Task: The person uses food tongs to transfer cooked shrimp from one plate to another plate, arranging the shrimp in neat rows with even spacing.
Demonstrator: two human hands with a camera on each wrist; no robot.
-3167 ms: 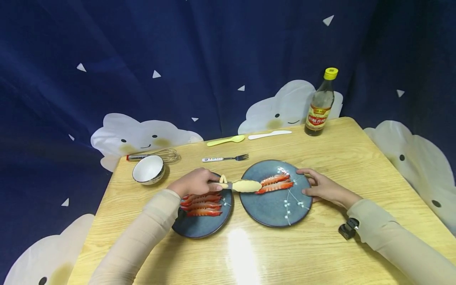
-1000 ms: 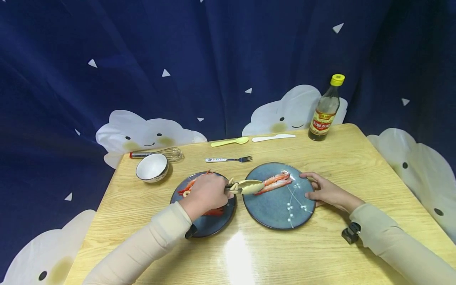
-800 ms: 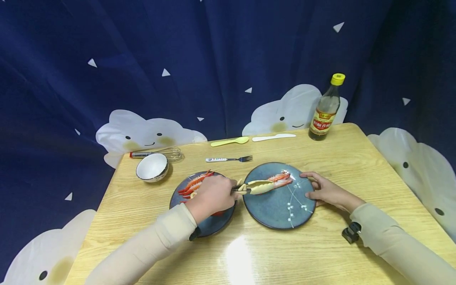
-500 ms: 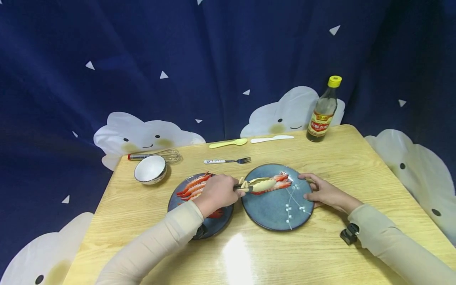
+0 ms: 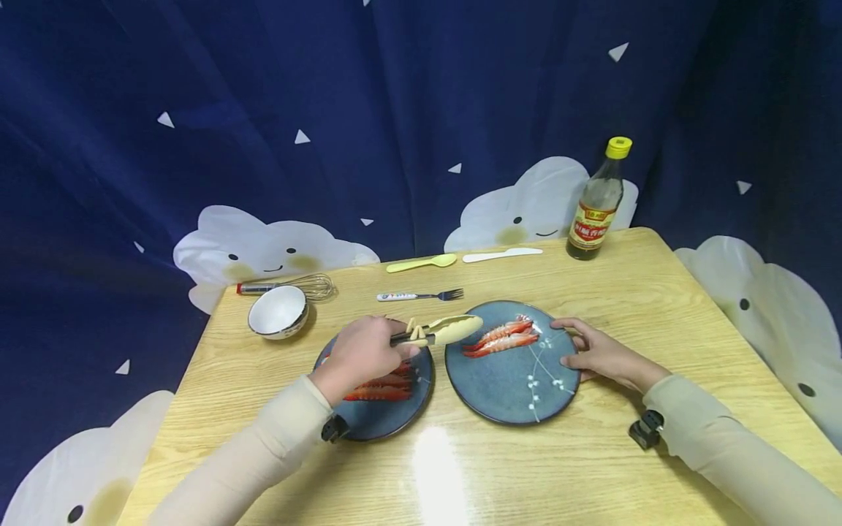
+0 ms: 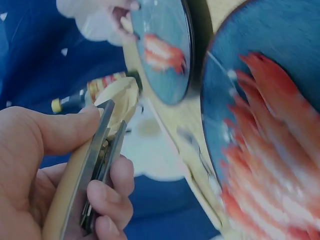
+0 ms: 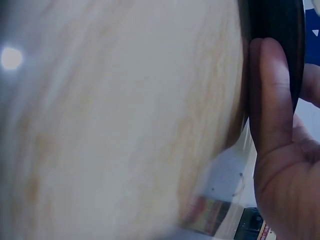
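The left hand (image 5: 364, 354) grips the tongs (image 5: 454, 330), fingers and thumb wrapped round the handles; the tips look close together, with nothing visible between them. Half a second ago those tips were over the two shrimp (image 5: 503, 340) on the right plate (image 5: 500, 394); now they have drawn back toward 9 o'clock, clear of them. The pair lie side by side at about 11 to 12 o'clock on that plate, apparently let go, so the handling of these two looks finished for now. The right hand (image 5: 605, 354) pinches the right plate's rim near 3 o'clock, as it did earlier, seemingly steadying it. Under the left hand, the left plate (image 5: 395, 422) bears more shrimp (image 5: 381, 393), partly hidden, so some appear left to deal with. Farther out, from the right plate, the fork (image 5: 421, 296) lies toward 10 o'clock, the knife (image 5: 503, 255) toward 12 and the bottle (image 5: 595, 212) stands toward 1; the bowl (image 5: 278, 312) sits toward 10 from the left plate.
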